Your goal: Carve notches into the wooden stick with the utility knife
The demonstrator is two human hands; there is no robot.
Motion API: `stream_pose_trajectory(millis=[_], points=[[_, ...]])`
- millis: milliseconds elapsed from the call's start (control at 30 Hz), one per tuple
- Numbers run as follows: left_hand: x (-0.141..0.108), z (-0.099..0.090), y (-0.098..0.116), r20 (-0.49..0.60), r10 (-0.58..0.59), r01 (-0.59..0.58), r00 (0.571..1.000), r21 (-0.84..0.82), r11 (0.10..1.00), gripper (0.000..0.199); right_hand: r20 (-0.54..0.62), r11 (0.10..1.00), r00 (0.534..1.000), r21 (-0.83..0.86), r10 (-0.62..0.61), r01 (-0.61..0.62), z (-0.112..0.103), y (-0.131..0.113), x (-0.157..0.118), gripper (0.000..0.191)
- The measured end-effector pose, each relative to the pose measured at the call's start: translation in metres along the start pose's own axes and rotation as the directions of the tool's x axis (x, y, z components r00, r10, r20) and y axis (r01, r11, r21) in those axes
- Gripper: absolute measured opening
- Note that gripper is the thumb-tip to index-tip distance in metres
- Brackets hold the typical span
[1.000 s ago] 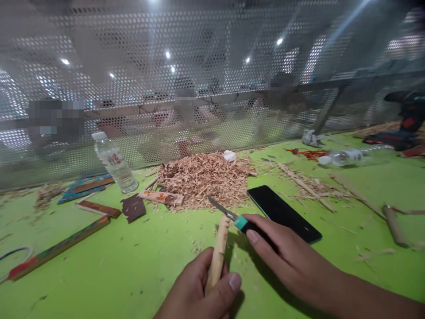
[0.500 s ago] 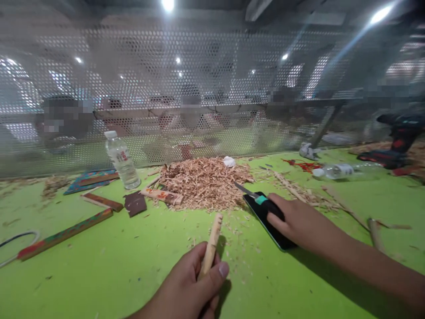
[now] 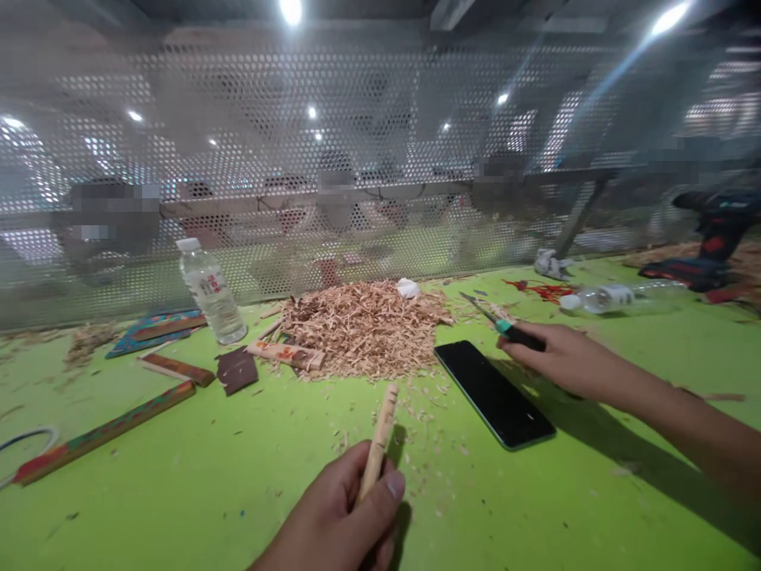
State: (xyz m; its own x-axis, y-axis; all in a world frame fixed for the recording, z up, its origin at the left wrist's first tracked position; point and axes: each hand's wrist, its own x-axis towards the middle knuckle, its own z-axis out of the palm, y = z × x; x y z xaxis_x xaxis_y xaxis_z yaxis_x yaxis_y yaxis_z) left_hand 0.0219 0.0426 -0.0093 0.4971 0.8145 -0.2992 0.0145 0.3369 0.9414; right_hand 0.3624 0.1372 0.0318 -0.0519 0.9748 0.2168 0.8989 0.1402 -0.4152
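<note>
Near the front middle of the table, my left hand (image 3: 357, 507) is closed round a pale carved wooden stick (image 3: 380, 436). The stick's notched upper end points away from me. My right hand (image 3: 550, 349), off to the right, grips the dark handle of a utility knife (image 3: 502, 323) with a teal collar. Its blade points away to the left. Below the knife a black-screened phone (image 3: 491, 396) lies flat on the green table (image 3: 250, 484). Ahead of the stick is a heap of wood shavings (image 3: 369, 329).
A water bottle (image 3: 212, 293) stands at left behind a brown sandpaper piece (image 3: 236, 370) and painted wooden sticks (image 3: 112, 428). At right lie a second bottle (image 3: 606, 299) and red strings (image 3: 538, 290), near a cordless drill (image 3: 707, 238). A perforated screen (image 3: 250, 174) runs along the back.
My right hand has moved right and away with the knife, from over the phone to beyond it, uncovering the phone. My left hand with the stick has hardly moved.
</note>
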Motion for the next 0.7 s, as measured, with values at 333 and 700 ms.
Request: stream_pose_trajectory(millis=[333, 700], points=[[0.001, -0.001, 0.003, 0.019, -0.033, 0.033, 0.999, 0.024, 0.999, 0.063, 0.542, 0.915, 0.831, 0.260, 0.125, -0.307, -0.014, 0.018, 0.003, 0.041], [0.000, -0.006, 0.006, 0.063, -0.029, 0.025, 0.998, 0.058, 0.998, 0.059, 0.616, 0.928, 0.778, 0.204, 0.125, -0.311, -0.011, 0.018, 0.000, 0.048]])
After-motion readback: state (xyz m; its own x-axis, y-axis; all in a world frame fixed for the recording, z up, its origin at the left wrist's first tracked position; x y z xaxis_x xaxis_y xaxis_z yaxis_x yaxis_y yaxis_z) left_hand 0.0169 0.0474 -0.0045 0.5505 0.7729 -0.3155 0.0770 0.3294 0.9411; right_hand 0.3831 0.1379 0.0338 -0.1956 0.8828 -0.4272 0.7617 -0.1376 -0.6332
